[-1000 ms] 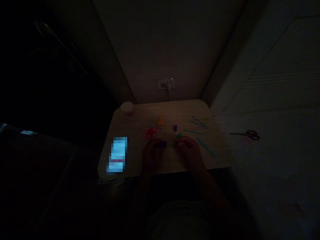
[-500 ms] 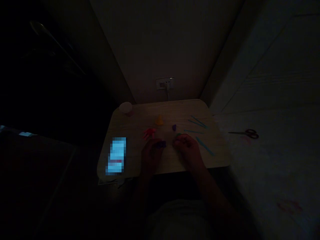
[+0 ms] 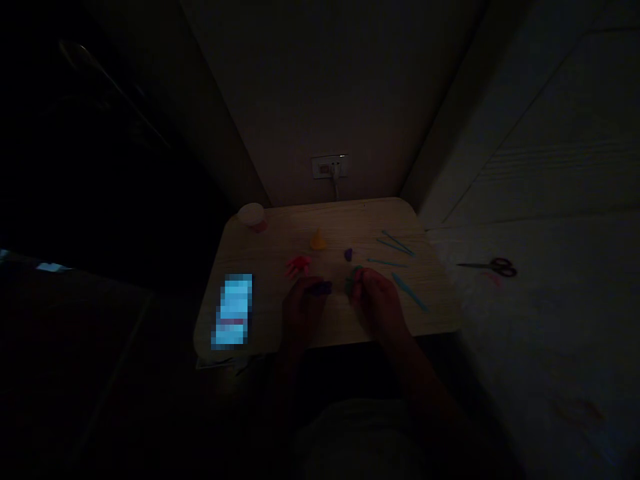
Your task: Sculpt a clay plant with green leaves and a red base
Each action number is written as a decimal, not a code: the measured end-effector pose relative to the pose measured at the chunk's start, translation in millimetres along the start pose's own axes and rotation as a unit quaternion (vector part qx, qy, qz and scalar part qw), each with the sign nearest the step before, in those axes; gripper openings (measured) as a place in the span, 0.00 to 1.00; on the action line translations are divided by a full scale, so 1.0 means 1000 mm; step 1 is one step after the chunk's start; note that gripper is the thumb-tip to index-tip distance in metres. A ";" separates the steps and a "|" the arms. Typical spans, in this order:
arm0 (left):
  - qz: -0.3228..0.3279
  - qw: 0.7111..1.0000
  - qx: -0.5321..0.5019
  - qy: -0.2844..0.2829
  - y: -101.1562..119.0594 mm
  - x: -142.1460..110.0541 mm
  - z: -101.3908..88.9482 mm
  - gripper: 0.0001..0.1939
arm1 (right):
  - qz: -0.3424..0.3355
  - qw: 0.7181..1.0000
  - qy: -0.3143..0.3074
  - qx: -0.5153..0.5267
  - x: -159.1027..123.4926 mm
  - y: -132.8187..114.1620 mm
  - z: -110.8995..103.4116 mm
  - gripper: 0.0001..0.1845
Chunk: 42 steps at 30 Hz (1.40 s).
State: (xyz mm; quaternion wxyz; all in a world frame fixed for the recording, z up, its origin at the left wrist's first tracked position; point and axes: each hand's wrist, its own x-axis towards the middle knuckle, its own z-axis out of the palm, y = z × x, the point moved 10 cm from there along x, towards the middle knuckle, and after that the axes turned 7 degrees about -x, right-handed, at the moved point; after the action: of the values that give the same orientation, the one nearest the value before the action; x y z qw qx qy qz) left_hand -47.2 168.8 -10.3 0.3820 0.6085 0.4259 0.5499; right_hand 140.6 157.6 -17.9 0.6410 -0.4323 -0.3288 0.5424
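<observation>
The room is very dark. My left hand [image 3: 301, 308] rests on the small wooden table [image 3: 280, 233] with its fingers closed round a dark purple lump of clay [image 3: 320, 287]. My right hand [image 3: 379, 301] is just right of it, fingers pinched on a green piece of clay [image 3: 354, 279]. The two hands are a short gap apart near the table's front edge. On the table beyond them lie a red clay shape [image 3: 299, 265], a small yellow cone [image 3: 318, 239] and a small purple bit [image 3: 349, 253].
A lit phone [image 3: 231, 311] lies at the table's front left. A white tub [image 3: 251, 216] stands at the back left corner. Several thin blue sticks [image 3: 400, 247] lie on the right side. Scissors [image 3: 493, 267] rest on the white surface to the right. A wall socket [image 3: 329, 167] is behind.
My right hand has lifted the green clay slightly and turned it toward the left hand. The left hand has barely moved.
</observation>
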 end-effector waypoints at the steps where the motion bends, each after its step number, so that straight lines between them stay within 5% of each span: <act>1: -0.001 1.000 0.002 0.001 0.001 0.000 0.000 0.13 | -0.006 1.000 0.003 -0.002 0.000 -0.001 -0.001 0.22; 10: 0.011 1.000 0.016 0.004 0.004 0.002 -0.001 0.12 | -0.001 0.999 0.032 -0.037 -0.001 -0.004 -0.005 0.12; 18: 0.014 1.000 0.013 -0.002 0.004 0.001 0.000 0.12 | -0.015 0.995 0.029 -0.093 -0.001 -0.006 -0.005 0.21; 23: 0.012 1.000 0.011 -0.008 0.003 0.001 0.001 0.12 | -0.026 0.986 0.034 -0.161 0.000 -0.010 -0.005 0.09; 32: 0.060 0.997 0.039 -0.034 0.020 0.002 0.008 0.11 | -0.061 0.974 0.012 -0.218 -0.005 -0.011 0.006 0.07; 42: 0.053 0.997 0.034 -0.041 0.018 0.001 0.010 0.12 | -0.071 0.972 0.048 -0.219 -0.006 -0.022 -0.001 0.13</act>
State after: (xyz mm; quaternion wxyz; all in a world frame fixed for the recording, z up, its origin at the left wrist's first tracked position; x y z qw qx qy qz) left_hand -35.6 163.3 5.7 0.3486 0.6650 0.3960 0.5286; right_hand 149.3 150.4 1.7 0.5824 -0.5635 -0.4384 0.3887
